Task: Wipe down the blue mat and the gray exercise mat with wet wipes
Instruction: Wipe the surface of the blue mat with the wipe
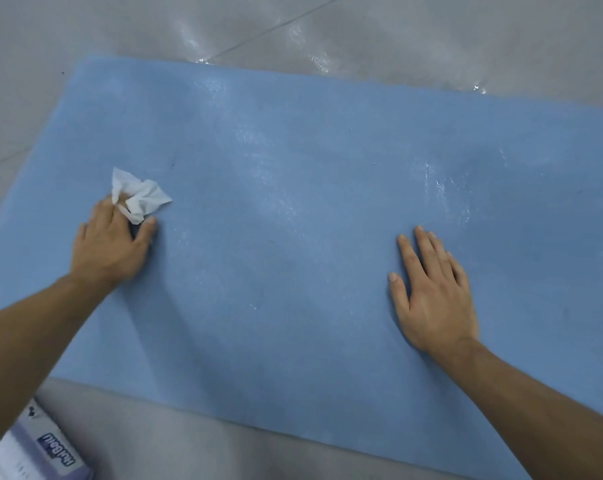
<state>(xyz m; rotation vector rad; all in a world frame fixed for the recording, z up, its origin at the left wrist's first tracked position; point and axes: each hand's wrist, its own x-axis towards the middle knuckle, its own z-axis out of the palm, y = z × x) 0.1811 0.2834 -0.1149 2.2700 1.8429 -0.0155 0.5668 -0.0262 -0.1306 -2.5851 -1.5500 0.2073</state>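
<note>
Gripping a crumpled white wet wipe (139,199) between thumb and fingers, my left hand (111,244) presses it onto the blue mat (293,237) near its left end. My right hand (431,292) lies flat on the mat further right, fingers straight, holding nothing. Wet streaks shine across the mat's middle and right, so I judge the blue-mat wipe well along, with the left end in hand. Next I'd sweep the wipe over the dull patches by the left edge under even pressure. A pack of wipes (33,448) sits at lower left. I cannot tell whether the gray strip beneath it is the gray exercise mat.
</note>
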